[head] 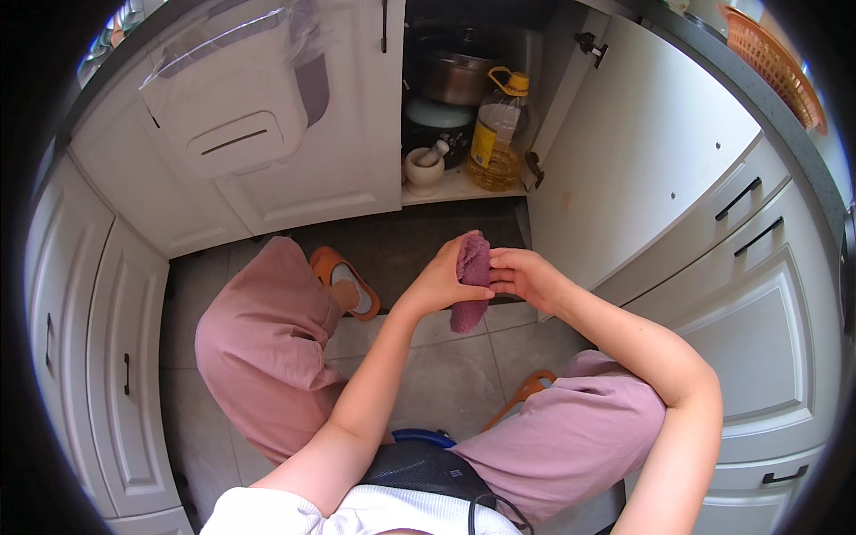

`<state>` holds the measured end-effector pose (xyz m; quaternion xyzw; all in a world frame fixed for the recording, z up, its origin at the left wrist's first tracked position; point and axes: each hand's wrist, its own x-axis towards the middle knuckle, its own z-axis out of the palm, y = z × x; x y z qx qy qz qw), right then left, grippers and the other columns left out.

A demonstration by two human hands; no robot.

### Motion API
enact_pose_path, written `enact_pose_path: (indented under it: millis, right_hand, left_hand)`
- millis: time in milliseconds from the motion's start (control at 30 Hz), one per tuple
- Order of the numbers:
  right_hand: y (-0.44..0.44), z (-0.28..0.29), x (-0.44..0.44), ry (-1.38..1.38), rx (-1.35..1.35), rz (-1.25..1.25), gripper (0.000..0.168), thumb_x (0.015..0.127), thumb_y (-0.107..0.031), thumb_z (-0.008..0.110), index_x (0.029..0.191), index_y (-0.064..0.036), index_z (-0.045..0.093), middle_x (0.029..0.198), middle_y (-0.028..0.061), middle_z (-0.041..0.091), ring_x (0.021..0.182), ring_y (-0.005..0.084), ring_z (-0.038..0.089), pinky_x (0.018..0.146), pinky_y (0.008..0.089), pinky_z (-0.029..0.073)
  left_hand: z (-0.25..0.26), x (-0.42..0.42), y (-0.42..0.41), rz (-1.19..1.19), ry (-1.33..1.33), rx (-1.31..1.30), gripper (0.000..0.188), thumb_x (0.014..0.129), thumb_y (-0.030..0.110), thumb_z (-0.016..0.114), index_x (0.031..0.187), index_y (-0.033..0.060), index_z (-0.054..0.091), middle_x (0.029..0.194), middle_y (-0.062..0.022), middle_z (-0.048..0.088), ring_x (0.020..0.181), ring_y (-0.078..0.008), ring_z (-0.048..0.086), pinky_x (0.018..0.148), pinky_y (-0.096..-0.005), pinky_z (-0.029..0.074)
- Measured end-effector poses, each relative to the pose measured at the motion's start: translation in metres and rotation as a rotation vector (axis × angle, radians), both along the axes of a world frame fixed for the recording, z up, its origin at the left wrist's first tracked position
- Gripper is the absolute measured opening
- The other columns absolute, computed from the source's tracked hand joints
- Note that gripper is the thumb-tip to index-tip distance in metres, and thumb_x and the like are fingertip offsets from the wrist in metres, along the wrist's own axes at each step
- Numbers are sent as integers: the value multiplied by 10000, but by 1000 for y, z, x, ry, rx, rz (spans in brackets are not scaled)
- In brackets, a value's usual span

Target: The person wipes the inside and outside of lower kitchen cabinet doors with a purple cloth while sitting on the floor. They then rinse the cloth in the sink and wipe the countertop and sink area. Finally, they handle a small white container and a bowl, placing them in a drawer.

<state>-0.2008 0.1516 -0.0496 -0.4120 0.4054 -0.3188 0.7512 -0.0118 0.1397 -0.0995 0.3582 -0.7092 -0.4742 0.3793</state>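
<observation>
A folded purple cloth (473,264) is held upright in front of me, its lower end hanging below my fingers. My left hand (438,277) grips it from the left, with the thumb across its near side. Close against the cloth's right edge is my right hand (525,277), fingers bent and apart; whether the fingertips press on it I cannot tell. Beyond the hands, an open cabinet holds an oil bottle (498,144) with a yellow cap, a pale mortar (424,175) with a pestle (433,154) in it, and a metal pot (455,77) with a lid.
The cabinet door (642,147) stands open to the right. A white bin (227,100) with a plastic liner hangs on the doors at the left. An orange plastic basket (776,67) sits on the dark countertop (789,137). My slippered feet and bent knees are on either side of the tiled floor (448,374).
</observation>
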Motion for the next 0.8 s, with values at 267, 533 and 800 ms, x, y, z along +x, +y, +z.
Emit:
enact_pose_path:
  millis: [267,533,800]
  right_hand:
    - [1,23,4,446,-286,6,263,873,-194,540,1025,6,614,947,77,640,853,153,620,747,266,491]
    - [42,153,-56,1346,-1787,-795,62,826,-132,581,827,-72,595,757,56,585,570,156,550,512,291,436]
    - [63,167,-154,792,-1146,-1417,402,952,-381,345,792,-62,530,653,12,499,614,106,461,565,231,366]
  left_hand:
    - [3,3,-1,-5,54,81,734,630,258,754,1254,23,449,1145,-127,553,1058,-215,539,919,-307,410]
    - [-5,13,2,126,265,292,666,700,247,718,1275,31,459,1115,-93,593,999,-157,562,887,-276,426]
    - [0,-2,9,88,404,332,677,700,244,714,1283,22,450,1109,-92,594,995,-153,563,889,-278,424]
